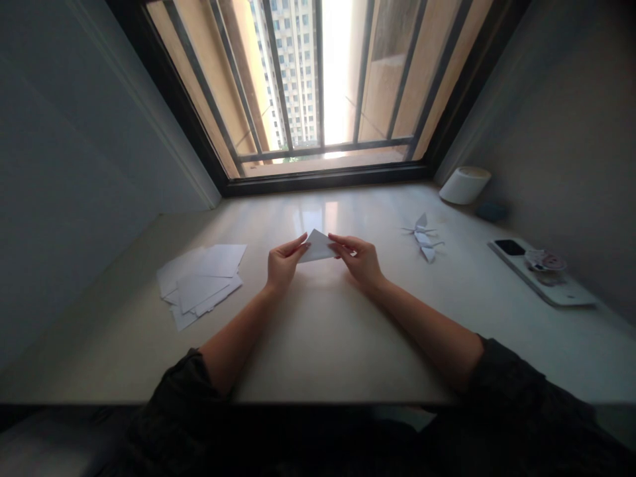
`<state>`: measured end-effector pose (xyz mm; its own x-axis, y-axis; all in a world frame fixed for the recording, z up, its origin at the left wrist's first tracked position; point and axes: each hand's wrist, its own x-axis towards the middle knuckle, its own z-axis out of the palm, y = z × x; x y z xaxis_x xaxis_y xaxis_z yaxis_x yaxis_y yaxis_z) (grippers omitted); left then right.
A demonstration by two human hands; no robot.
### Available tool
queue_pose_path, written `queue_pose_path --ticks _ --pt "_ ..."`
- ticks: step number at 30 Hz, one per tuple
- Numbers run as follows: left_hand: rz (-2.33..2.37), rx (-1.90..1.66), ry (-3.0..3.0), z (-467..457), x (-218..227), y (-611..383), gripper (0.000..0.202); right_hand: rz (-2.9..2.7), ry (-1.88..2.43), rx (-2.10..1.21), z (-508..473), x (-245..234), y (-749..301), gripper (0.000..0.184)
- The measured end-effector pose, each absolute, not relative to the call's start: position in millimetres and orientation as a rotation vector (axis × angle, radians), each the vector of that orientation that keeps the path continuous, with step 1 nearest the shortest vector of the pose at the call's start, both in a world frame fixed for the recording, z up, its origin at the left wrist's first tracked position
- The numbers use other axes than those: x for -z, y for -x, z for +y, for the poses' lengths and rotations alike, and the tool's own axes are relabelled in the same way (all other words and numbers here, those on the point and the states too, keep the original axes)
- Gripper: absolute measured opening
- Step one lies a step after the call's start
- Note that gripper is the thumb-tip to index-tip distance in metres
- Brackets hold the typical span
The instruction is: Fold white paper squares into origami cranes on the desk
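A small white sheet of paper (317, 248), folded to a triangle with its point away from me, is held up between both hands over the middle of the table. My left hand (284, 264) pinches its left corner between thumb and fingers. On the other side, my right hand (362, 260) grips the right corner in the same way. The fingertips behind the paper are partly hidden. To the left lies a loose pile of white paper sheets (206, 281). Folded white paper figures (424, 238) with thin pointed parts rest to the right of my right hand.
On the right side of the pale table (328, 351) lies a white phone (579, 295) with a round attachment (545, 260) on its back. A white cylindrical object (464, 185) stands in the far right corner. A barred window (325, 179) closes off the far side, with walls left and right.
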<state>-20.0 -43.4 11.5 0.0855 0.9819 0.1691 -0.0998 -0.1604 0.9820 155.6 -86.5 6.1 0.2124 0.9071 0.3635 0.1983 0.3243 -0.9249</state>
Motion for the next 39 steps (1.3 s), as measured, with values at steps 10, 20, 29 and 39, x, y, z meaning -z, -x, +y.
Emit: queue_pose_path --ticks 10,20,29,39 --pt "1.029 -1.221 -1.458 -46 -14 24 0.04 -1.312 1.154 -0.637 -83 -1 -159 0.03" --pt "1.007 -0.99 -1.396 -38 -15 28 0.041 -1.347 1.188 -0.669 -84 -7 -163 0.031" --pt "1.012 -1.184 -1.259 -49 -21 15 0.037 -0.937 1.153 -1.058 -83 -18 -154 0.043" --pt "1.011 -1.207 -1.221 -62 -22 9 0.034 -1.031 1.302 -1.043 -88 -13 -145 0.045"
